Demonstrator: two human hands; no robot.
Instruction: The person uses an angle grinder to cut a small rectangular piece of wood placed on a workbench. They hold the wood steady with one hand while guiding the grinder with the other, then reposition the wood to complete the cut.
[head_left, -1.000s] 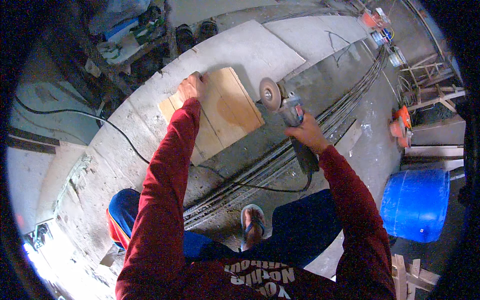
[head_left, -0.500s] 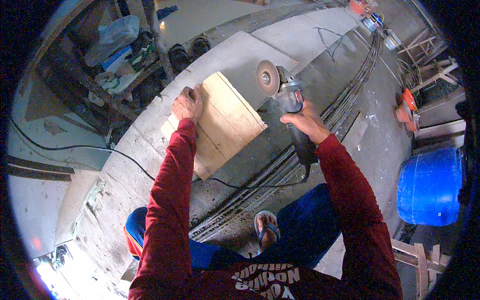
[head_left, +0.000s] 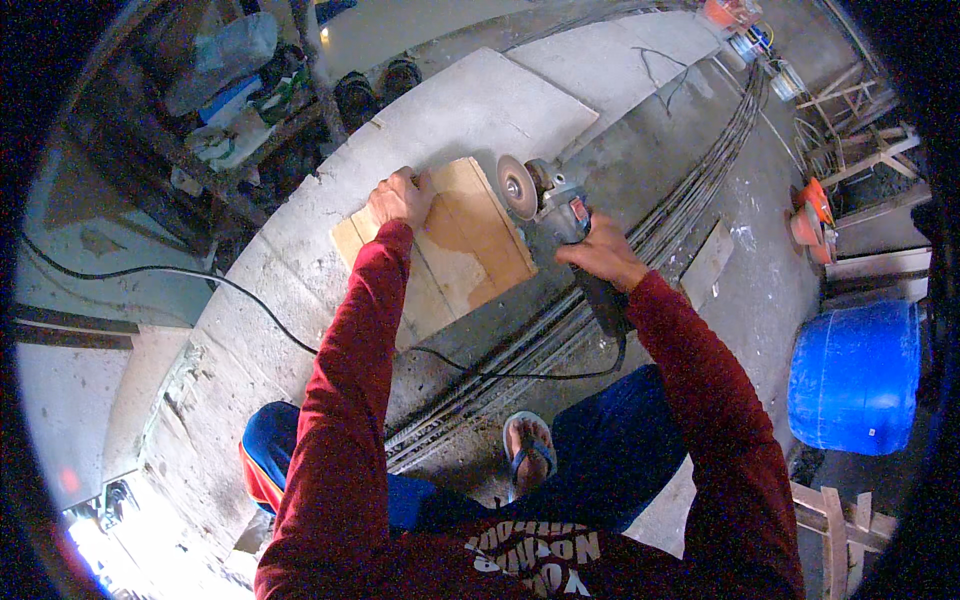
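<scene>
Wooden board point(head_left: 455, 245): flat, pale, rectangular, lying on a grey concrete slab point(head_left: 300, 270) that serves as the counter. Judged stiff and fairly light; likely to slide or chatter unless pressed down, best held flat near an edge well away from the disc.

Left hand point(head_left: 400, 197): palm down on the board's far left corner, fingers bent over the edge, pinning it to the slab. Left arm reaches straight forward in a dark red sleeve.

Angle grinder point(head_left: 560, 225): disc point(head_left: 517, 186) stands on edge at the board's far right edge; whether it touches the wood cannot be told. Judged heavy for one hand, with pull from the disc; the grip belongs on the body behind the head.

Right hand point(head_left: 600, 255): fingers wrapped closed around the grinder body, wrist above it, elbow bent outward.

Black cable point(head_left: 500, 375) trails from the grinder's rear across the slab. Bundle of steel rods point(head_left: 690, 200) runs alongside. Blue barrel point(head_left: 855, 375) stands at right.
</scene>
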